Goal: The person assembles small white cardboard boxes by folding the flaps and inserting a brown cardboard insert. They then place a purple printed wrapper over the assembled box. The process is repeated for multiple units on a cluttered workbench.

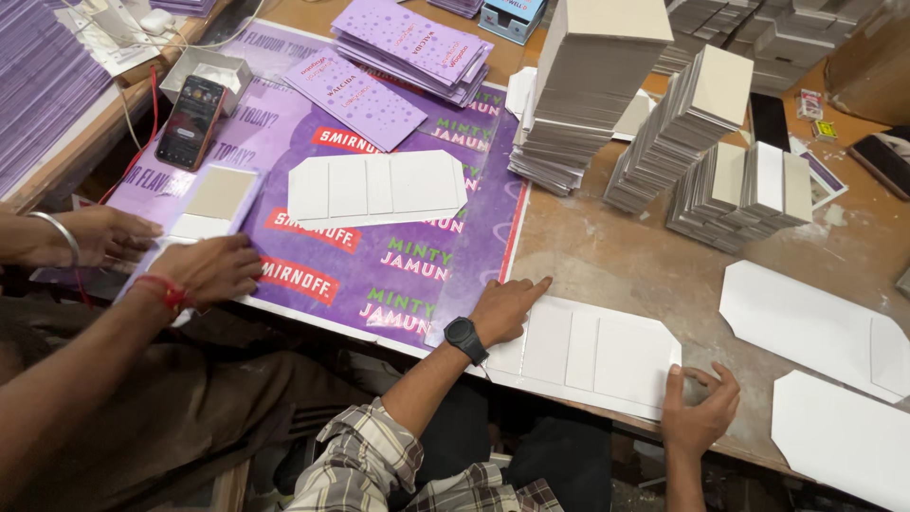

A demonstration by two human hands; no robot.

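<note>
White card (592, 353) lies flat at the table (645, 275) edge, under both hands; left hand (507, 308) presses on its left end, fingers spread flat, gripping nothing; right hand (700, 410) curls loosely over its right corner; beyond the fingertips, card stacks (664, 142); left, a purple sheet (398, 256) and a co-worker's hands (204, 270).

Ahead of the left hand (507, 308) fingertips lies the purple printed sheet (398, 256), flat and passable, with a white creased card (374, 187) on it. Beyond the right hand (700, 412) fingers bare tabletop (626, 256) runs open up to the grey board stacks (664, 123), which wall off the far side. A co-worker's hands (204, 270) block the left; loose white cards (815, 327) lie flat off to the right
</note>
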